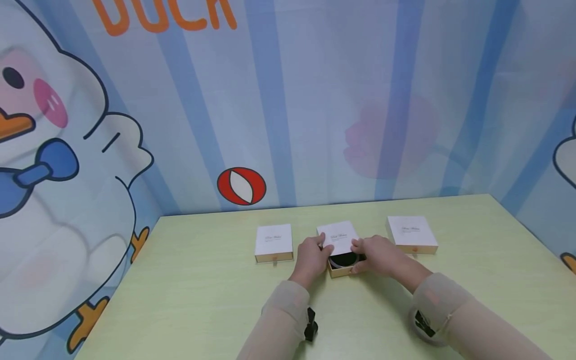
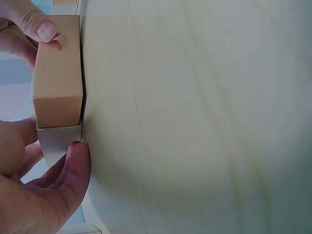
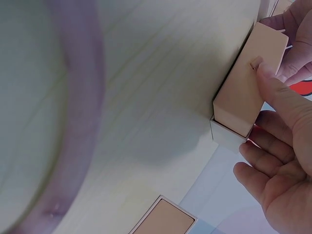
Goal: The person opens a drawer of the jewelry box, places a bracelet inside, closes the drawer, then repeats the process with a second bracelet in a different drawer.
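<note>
A slide-out gift box with a white sleeve [image 1: 338, 237] stands mid-table, its tan drawer [image 1: 340, 272] partly pulled out towards me. Inside the drawer a dark round thing [image 1: 344, 259] shows; its kind is unclear. My left hand [image 1: 312, 257] grips the sleeve by its left side, thumb near the top edge. On the opposite side my right hand [image 1: 380, 254] holds the drawer. In the right wrist view, the right thumb [image 3: 273, 87] presses the drawer's front by its small pull tab [image 3: 255, 63], while the other fingers lie curled beside the box.
Similar closed white boxes stand to the left [image 1: 274, 241] and right [image 1: 411, 232] on the pale green table [image 1: 202, 285]. A round grey ring [image 1: 427, 330] shows by the right sleeve. Behind the table hangs a blue striped cartoon backdrop [image 1: 310, 100].
</note>
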